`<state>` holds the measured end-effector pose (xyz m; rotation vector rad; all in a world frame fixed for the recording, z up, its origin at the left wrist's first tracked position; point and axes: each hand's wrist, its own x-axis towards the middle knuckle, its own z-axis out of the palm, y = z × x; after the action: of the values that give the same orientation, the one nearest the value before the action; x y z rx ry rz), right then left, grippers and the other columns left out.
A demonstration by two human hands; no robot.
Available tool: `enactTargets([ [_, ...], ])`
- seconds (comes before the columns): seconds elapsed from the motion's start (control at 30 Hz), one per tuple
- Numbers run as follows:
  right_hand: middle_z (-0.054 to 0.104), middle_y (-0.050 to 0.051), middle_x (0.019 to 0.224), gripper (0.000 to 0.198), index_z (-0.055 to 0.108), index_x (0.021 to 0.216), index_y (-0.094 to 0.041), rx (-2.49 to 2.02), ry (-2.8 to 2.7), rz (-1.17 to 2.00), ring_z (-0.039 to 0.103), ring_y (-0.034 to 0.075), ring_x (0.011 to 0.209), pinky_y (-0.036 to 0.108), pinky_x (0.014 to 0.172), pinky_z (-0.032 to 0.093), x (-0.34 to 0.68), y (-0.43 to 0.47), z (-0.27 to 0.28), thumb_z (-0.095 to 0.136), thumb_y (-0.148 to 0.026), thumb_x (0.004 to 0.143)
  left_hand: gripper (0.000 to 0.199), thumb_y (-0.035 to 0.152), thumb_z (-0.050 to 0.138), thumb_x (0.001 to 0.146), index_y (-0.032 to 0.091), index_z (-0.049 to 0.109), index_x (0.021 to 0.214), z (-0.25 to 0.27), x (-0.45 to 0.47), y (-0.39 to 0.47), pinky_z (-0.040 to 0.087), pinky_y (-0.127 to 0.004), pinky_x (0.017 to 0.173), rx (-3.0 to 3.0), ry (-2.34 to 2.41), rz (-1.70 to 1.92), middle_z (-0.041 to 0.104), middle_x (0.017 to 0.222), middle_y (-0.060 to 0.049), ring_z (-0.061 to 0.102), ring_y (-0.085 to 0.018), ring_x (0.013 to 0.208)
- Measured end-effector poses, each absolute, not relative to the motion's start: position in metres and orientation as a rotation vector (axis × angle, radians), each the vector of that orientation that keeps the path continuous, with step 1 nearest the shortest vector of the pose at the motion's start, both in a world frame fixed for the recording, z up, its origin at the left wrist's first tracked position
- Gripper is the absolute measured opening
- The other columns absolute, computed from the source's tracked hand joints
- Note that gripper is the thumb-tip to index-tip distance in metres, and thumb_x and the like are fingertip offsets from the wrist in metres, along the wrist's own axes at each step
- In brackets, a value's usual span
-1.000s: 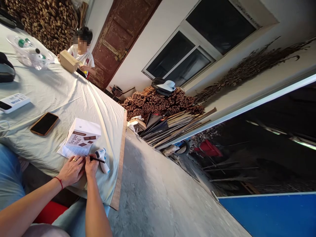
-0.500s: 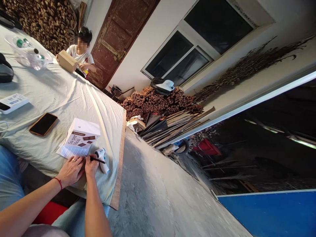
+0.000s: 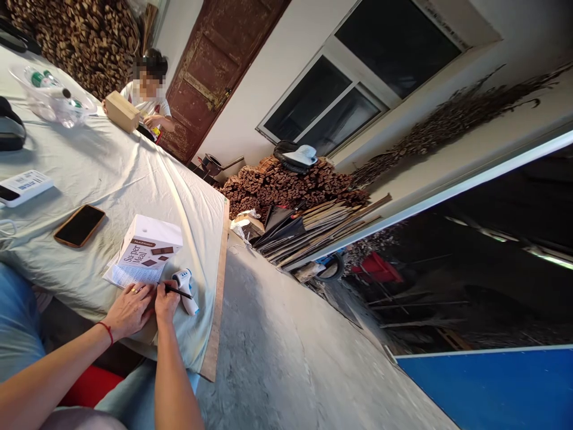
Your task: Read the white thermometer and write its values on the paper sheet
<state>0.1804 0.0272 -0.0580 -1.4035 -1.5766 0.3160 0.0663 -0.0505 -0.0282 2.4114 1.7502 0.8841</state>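
Note:
My right hand [image 3: 166,302] is closed around a dark pen [image 3: 179,291], held slanted at the lower edge of a sheet of written paper [image 3: 132,276]. Flat beside it, my left hand [image 3: 131,310] rests with fingers stretched out on the lower part of the paper. A white box marked "Super Meal" [image 3: 152,242] stands on the far part of the sheet. Just right of the pen lies a white and blue handheld thermometer [image 3: 185,291]. The pen's tip is hidden by my right hand.
A phone [image 3: 79,226], a white device [image 3: 27,188] and a clear basin of bottles [image 3: 54,95] are on the cloth-covered table [image 3: 116,161]. Across it, a person [image 3: 150,98] sits by a wooden block [image 3: 122,111]. Concrete floor [image 3: 268,346] lies beyond the table's right edge [image 3: 217,304].
The person across the table has lowered their head. My hands stay in nearly the same place, with the pen still in my right hand.

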Motion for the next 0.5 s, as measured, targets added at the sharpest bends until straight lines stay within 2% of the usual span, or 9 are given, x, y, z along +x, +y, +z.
enactTargets([
  [0.17, 0.067, 0.008, 0.078, 0.013, 0.055, 0.086, -0.019, -1.358, -1.607, 0.208, 0.064, 0.021, 0.074, 0.032, 0.070, 0.053, 0.186, 0.019, -0.060, 0.043, -0.023, 0.088, 0.025, 0.021, 0.058, 0.086, 0.023, 0.066, 0.109, -0.034, 0.062, -0.058, 0.042, -0.041, 0.098, 2.473, 1.636, 0.886, 0.065, 0.115, -0.006, 0.056, -0.023, 0.110],
  [0.3, 0.068, 0.007, 0.081, 0.016, 0.063, 0.085, -0.018, -1.397, -1.731, 0.034, 0.065, 0.022, 0.081, 0.032, 0.075, 0.051, 0.195, 0.011, -0.060, 0.048, -0.014, 0.081, 0.014, 0.021, 0.051, 0.089, 0.022, 0.066, 0.089, -0.035, 0.053, -0.067, 0.047, -0.034, 0.087, 2.448, 1.566, 0.968, 0.067, 0.098, -0.004, 0.060, -0.019, 0.094],
  [0.4, 0.068, 0.006, 0.082, 0.023, 0.069, 0.085, -0.020, -1.480, -1.831, -0.042, 0.064, 0.023, 0.082, 0.033, 0.075, 0.048, 0.200, 0.006, -0.057, 0.051, -0.008, 0.075, 0.023, 0.025, 0.043, 0.094, 0.021, 0.059, 0.078, -0.025, 0.036, -0.063, 0.048, -0.029, 0.076, 2.254, 1.617, 1.198, 0.064, 0.081, -0.002, 0.059, -0.015, 0.079],
  [0.5, 0.067, 0.007, 0.080, 0.022, 0.072, 0.082, -0.020, -1.528, -1.939, -0.067, 0.062, 0.025, 0.080, 0.035, 0.074, 0.046, 0.201, 0.000, -0.054, 0.055, -0.008, 0.074, 0.023, 0.034, 0.041, 0.094, 0.021, 0.056, 0.082, -0.011, 0.010, -0.044, 0.050, -0.031, 0.078, 1.856, 1.817, 1.511, 0.061, 0.082, -0.003, 0.058, -0.016, 0.080],
])
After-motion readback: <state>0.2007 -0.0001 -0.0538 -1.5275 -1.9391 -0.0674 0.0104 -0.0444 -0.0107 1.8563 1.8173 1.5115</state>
